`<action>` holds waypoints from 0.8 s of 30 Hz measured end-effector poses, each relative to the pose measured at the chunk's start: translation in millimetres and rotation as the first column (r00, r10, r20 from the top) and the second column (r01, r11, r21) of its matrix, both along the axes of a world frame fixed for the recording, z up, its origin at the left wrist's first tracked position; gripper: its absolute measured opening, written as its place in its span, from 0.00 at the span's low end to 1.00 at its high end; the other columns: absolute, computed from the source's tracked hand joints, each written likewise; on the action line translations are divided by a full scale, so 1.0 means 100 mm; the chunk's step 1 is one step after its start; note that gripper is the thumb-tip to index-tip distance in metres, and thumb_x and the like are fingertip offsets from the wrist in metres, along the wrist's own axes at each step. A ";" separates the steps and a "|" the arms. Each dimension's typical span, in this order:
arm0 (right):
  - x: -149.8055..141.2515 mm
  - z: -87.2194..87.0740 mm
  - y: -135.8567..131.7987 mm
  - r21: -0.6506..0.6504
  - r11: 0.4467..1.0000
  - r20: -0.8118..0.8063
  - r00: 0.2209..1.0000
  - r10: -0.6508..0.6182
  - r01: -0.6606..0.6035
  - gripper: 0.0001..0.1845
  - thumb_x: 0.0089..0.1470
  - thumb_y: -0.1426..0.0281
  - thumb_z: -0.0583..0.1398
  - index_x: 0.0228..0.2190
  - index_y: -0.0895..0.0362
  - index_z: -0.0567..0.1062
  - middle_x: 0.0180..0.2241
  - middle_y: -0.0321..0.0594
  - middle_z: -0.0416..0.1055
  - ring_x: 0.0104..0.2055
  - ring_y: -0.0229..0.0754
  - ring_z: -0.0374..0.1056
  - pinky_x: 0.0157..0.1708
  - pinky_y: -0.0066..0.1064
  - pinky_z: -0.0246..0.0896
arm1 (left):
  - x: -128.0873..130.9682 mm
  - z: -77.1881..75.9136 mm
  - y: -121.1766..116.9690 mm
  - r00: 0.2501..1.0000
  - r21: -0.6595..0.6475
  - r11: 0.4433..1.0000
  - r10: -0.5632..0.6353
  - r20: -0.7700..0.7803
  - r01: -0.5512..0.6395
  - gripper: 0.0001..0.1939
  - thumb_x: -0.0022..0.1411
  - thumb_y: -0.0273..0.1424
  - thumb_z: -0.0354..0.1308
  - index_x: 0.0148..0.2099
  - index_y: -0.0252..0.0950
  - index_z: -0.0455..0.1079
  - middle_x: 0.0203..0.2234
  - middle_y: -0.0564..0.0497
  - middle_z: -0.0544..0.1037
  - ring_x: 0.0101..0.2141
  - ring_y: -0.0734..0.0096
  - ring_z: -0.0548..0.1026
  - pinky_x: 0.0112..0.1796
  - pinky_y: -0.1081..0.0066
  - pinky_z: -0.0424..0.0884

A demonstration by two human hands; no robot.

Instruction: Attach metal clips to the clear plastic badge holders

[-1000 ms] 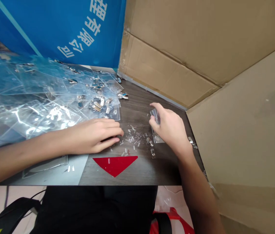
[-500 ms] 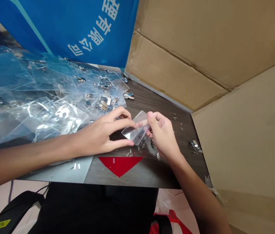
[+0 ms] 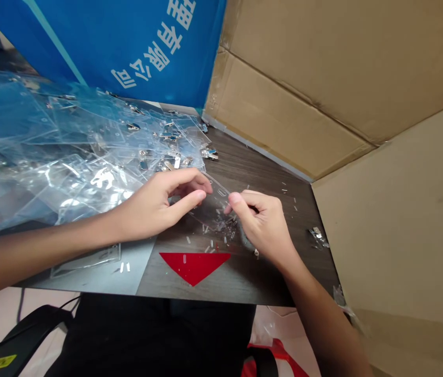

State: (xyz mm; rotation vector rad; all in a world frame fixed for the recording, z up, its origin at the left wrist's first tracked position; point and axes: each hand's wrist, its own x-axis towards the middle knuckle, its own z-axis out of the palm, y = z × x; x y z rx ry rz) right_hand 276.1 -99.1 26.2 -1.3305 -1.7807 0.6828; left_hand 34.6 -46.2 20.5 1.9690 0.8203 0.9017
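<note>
A clear plastic badge holder (image 3: 217,205) is tilted between my two hands, just above the small parts on the table. My right hand (image 3: 263,217) is closed, with thumb and index finger pinching its upper right corner. At the left edge, my left hand (image 3: 162,201) has its fingers curled and its thumb close to the index finger, gripping the holder. Small clear plastic strips (image 3: 227,230) and a few metal bits lie beneath the holder and partly behind my right hand.
A large heap of clear badge holders (image 3: 84,131) with metal clips spreads across the left. Cardboard panels (image 3: 284,104) stand at the back and right, with a blue printed panel (image 3: 127,42) behind the heap. A red triangle (image 3: 194,267) lies near the front edge. Clips (image 3: 318,238) sit at right.
My left hand has drawn its spread fingers in, with thumb and index now close together. The badge holder has turned and shows more edge-on. My right hand keeps its pinch, slightly lower.
</note>
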 end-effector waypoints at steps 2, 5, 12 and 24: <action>-0.02 0.00 0.00 0.054 0.999 0.006 1.000 0.006 -0.006 0.21 0.72 0.62 0.64 0.27 0.54 0.83 0.23 0.30 0.60 0.26 0.37 0.58 0.31 0.34 0.54 | 0.01 0.00 0.01 0.998 -0.066 0.996 -0.054 -0.013 0.053 0.11 0.76 0.37 0.61 0.50 0.36 0.81 0.38 0.49 0.86 0.37 0.64 0.83 0.39 0.68 0.79; -0.06 -0.04 0.01 0.083 0.995 0.016 0.998 0.058 -0.059 0.07 0.67 0.68 0.68 0.34 0.53 0.85 0.24 0.29 0.61 0.27 0.37 0.59 0.32 0.33 0.57 | 0.02 -0.01 0.00 0.994 -0.125 0.986 -0.108 -0.001 0.107 0.13 0.77 0.39 0.61 0.50 0.36 0.82 0.39 0.47 0.87 0.39 0.62 0.84 0.40 0.67 0.80; -0.04 -0.12 0.02 0.457 0.888 0.142 0.990 -0.016 -0.051 0.07 0.68 0.72 0.68 0.37 0.49 0.87 0.23 0.32 0.68 0.25 0.39 0.61 0.27 0.35 0.62 | -0.02 -0.03 -0.02 0.944 -0.318 0.903 -0.215 0.250 0.289 0.25 0.82 0.52 0.56 0.51 0.35 0.81 0.42 0.44 0.81 0.39 0.64 0.81 0.37 0.69 0.82; 0.04 -0.16 -0.03 0.601 0.734 0.352 0.929 0.112 -0.316 0.12 0.69 0.76 0.68 0.40 0.45 0.87 0.24 0.33 0.74 0.24 0.39 0.65 0.23 0.36 0.57 | 0.04 -0.16 0.00 0.897 -0.472 0.768 -0.313 0.312 0.433 0.13 0.69 0.34 0.72 0.46 0.37 0.72 0.40 0.49 0.82 0.37 0.70 0.81 0.35 0.73 0.78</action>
